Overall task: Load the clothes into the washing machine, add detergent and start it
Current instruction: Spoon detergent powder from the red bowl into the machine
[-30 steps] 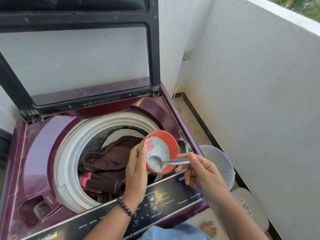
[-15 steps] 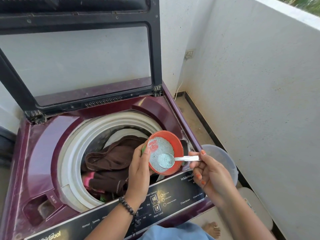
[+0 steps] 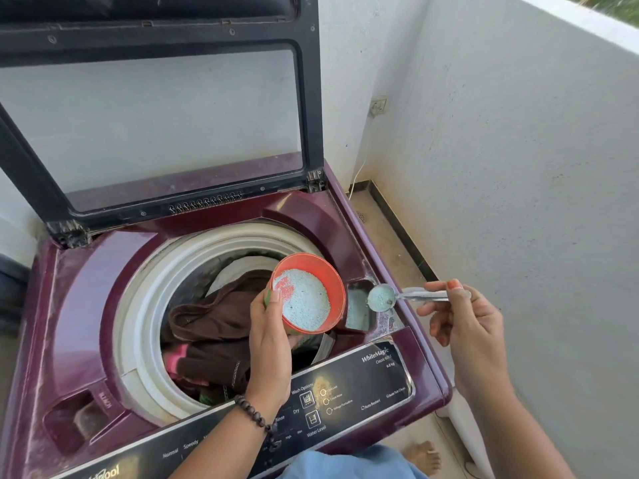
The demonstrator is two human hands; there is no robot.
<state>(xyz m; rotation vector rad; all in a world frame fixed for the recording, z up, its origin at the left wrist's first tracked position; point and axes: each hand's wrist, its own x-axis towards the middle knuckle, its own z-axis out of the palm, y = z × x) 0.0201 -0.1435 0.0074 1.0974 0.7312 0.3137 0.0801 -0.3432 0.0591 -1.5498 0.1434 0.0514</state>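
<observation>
A maroon top-loading washing machine (image 3: 69, 305) stands with its lid (image 3: 155, 108) raised. Brown and pink clothes (image 3: 214, 326) lie in the drum. My left hand (image 3: 269, 344) grips an orange tub (image 3: 311, 292) of pale blue detergent powder, tilted toward me over the drum's right side. My right hand (image 3: 463, 316) pinches the handle of a metal spoon (image 3: 401, 297). The spoon's bowl is heaped with powder and hovers over the detergent compartment (image 3: 359, 312) at the machine's right, which holds some blue powder.
The black control panel (image 3: 345, 392) runs along the machine's front edge. A white wall (image 3: 518, 202) stands close on the right with a narrow floor strip between. A wall socket (image 3: 378, 106) with a white cord sits in the far corner. My bare foot (image 3: 423, 456) is below.
My right hand has lifted the filled spoon out of the orange tub and carried it right, over the detergent compartment. The left hand keeps the tub in place.
</observation>
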